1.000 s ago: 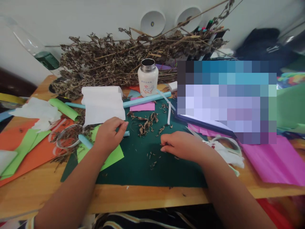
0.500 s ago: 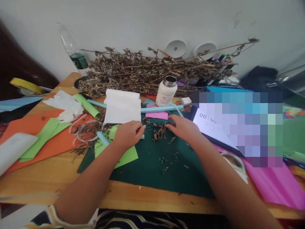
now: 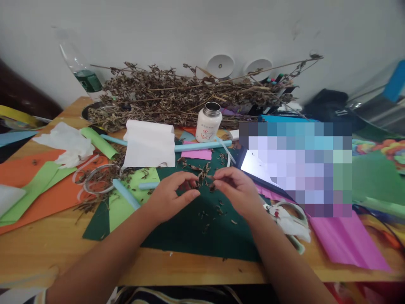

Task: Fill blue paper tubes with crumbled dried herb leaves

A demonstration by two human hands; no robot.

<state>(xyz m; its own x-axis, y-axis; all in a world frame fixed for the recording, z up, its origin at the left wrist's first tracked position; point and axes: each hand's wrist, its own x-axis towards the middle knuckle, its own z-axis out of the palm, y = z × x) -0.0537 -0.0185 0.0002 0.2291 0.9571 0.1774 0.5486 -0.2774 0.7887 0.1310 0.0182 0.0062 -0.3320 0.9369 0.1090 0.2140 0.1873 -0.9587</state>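
Observation:
Over the dark green mat [image 3: 177, 236], both my hands are at a small clump of dried leaves [image 3: 203, 174]. My left hand [image 3: 175, 195] is at the clump's left side, thumb and fingers apart, fingertips close to the leaves. From the right, my right hand [image 3: 236, 190] has its thumb and fingertips drawn together at the clump's edge, on bits of dried leaf. Whether the left fingertips touch the clump I cannot tell. Loose leaf crumbs [image 3: 220, 207] lie on the mat below the hands.
A white open-topped bottle [image 3: 208, 126] stands behind the hands, before a heap of dried stalks [image 3: 152, 95]. White paper [image 3: 150, 145], light blue rolled paper [image 3: 202, 145] and a roll of clear tape [image 3: 103, 179] lie leftward. Scissors [image 3: 297, 242] and a partly blurred tablet [image 3: 256, 169] lie right.
Both hands have come closer together at the dried leaves. My left thumb and fingers have parted. The view has shifted, so more of the scissors shows on the right.

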